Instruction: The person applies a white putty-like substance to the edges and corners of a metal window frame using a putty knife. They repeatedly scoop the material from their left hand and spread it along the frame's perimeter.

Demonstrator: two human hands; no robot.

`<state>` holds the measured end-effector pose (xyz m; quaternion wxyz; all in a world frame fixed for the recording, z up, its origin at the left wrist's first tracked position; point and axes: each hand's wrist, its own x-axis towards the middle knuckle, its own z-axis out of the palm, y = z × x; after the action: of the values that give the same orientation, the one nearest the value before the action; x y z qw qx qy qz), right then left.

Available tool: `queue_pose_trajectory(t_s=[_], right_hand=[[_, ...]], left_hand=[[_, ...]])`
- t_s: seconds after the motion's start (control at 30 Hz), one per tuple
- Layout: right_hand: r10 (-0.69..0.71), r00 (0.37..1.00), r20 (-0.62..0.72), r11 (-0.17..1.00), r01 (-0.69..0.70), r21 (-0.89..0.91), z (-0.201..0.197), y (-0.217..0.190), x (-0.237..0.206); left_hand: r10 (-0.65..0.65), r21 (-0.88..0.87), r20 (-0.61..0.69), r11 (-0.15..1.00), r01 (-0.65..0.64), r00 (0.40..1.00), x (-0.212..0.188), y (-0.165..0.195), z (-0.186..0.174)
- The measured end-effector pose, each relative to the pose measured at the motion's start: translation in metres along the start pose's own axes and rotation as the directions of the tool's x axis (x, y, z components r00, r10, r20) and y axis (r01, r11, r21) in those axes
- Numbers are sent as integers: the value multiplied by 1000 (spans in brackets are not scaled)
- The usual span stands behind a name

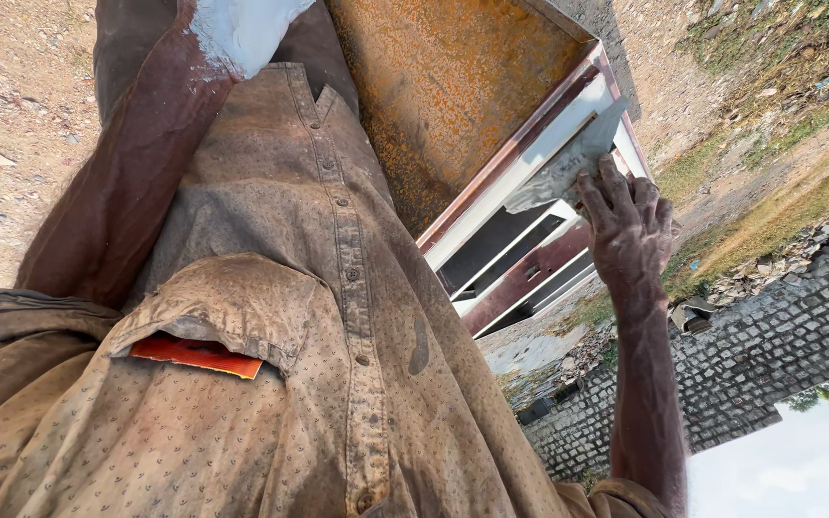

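Putty blade on a painted metal frame

The putty blade [568, 163], flat, wide and caked with grey-white paste, lies at 2 o'clock in the view, gripped at its 5 o'clock end and pressed flat on the metal frame [520, 251]. The frame, with white and maroon bars, slants from 7 to 1 o'clock, rusty orange sheet at its 11 o'clock side.

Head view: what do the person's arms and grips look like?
Left sleeve and right sleeve: tan, finely patterned, dusty shirt cloth, pushed up; forearms bare. Right grip: no glove, grey residue on the fingers. Left arm: white smears near the wrist.
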<state>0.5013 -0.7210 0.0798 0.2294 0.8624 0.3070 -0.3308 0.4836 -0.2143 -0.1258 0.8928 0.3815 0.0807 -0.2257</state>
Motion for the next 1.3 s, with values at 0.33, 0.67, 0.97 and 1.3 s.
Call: queue_pose_trajectory(t_s=[0.33, 0.67, 0.97, 1.3], right_hand=[[114, 967, -226, 989, -90, 114, -31, -8, -6], [-22, 989, -146, 999, 15, -48, -69, -39, 21], [-50, 989, -142, 998, 43, -56, -43, -30, 17], [448, 880, -160, 712, -243, 659, 6, 27, -48]], left_hand=[[25, -2, 14, 1000, -25, 1000, 10, -5, 11], [5, -25, 0, 1000, -5, 1000, 7, -9, 4], [0, -51, -6, 999, 0, 1000, 6, -11, 1], [-4, -304, 49, 953, 19, 999, 56, -33, 13]])
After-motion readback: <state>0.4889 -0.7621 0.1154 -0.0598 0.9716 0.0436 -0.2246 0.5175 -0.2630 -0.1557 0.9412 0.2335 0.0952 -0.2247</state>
